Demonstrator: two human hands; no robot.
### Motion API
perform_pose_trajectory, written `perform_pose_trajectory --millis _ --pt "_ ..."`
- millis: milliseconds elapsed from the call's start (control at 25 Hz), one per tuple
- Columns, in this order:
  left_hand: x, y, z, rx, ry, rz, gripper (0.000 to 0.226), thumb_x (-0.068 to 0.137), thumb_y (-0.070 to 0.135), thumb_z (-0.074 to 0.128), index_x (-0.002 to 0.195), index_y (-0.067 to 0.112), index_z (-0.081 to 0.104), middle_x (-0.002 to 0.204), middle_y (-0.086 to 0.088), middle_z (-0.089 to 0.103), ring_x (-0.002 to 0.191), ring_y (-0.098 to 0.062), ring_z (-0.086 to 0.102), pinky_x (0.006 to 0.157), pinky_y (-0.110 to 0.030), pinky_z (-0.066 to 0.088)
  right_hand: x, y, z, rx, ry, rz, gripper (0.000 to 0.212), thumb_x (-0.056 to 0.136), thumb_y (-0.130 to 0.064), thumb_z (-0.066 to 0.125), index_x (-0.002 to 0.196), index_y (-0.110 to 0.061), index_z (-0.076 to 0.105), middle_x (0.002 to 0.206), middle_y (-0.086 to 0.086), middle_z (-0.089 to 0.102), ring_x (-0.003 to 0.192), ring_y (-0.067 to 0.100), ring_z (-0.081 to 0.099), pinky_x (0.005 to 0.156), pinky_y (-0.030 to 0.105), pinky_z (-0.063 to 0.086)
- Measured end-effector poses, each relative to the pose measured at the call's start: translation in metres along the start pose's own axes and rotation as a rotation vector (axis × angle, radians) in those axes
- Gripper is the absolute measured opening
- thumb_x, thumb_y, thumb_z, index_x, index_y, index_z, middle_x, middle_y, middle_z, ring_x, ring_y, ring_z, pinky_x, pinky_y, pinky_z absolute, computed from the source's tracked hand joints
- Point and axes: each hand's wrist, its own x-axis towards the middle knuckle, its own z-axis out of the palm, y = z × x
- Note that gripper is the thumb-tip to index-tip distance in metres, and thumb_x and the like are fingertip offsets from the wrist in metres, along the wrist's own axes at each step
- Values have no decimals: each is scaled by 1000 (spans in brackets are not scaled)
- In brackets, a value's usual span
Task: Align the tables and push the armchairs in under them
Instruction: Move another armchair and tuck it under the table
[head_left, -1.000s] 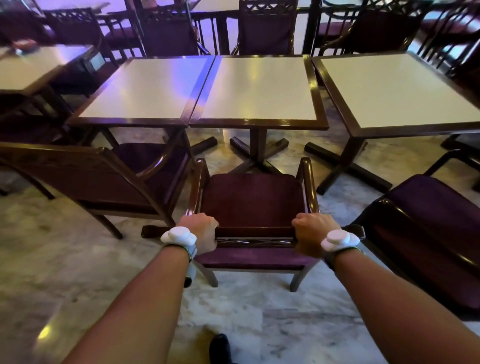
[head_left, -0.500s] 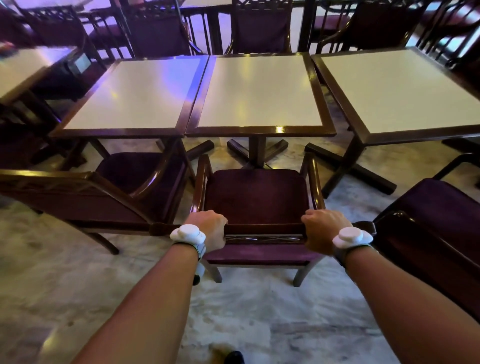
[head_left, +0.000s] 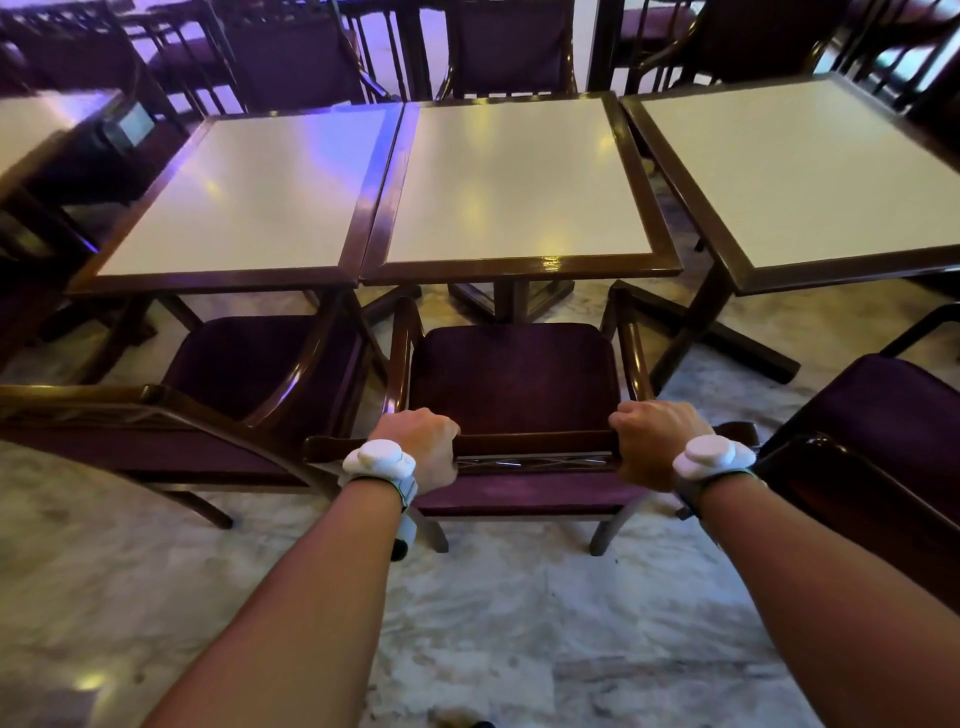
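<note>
Marble-look floor (head_left: 519, 613), rows of dark-framed tables with pale tops being seen. The middle table (head_left: 519, 182) is being butted edge to edge against the left table (head_left: 244, 197), near edges about flush; the right table (head_left: 800, 171) is being kept apart by a narrow gap and sits skewed, so alignment is judged unfinished there.

The centre armchair (head_left: 514, 374) is being faced square at the middle table's pedestal, armrest fronts just reaching under the near edge, seat mostly out. Its top rail is being grasped at both ends: left hand (head_left: 421, 447) and right hand (head_left: 652, 441), fingers curled over the rail. The wide, symmetric hold is likely being used so the push stays straight and the arms clear the pedestal feet.

The left armchair (head_left: 208, 395) is being left angled, partly under its table. The right armchair (head_left: 883, 431) is standing well out.
</note>
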Motion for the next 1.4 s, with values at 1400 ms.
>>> perform_pose_trajectory --millis 1400 --pt "66 -43 -18 -19 5 -44 12 82 37 65 90 31 71 76 8 66 71 -22 66 65 -32 44 73 1 -17 33 -51 141 21 77 -45 63 94 -32 65 90 -11 57 85 19 61 71 38 54"
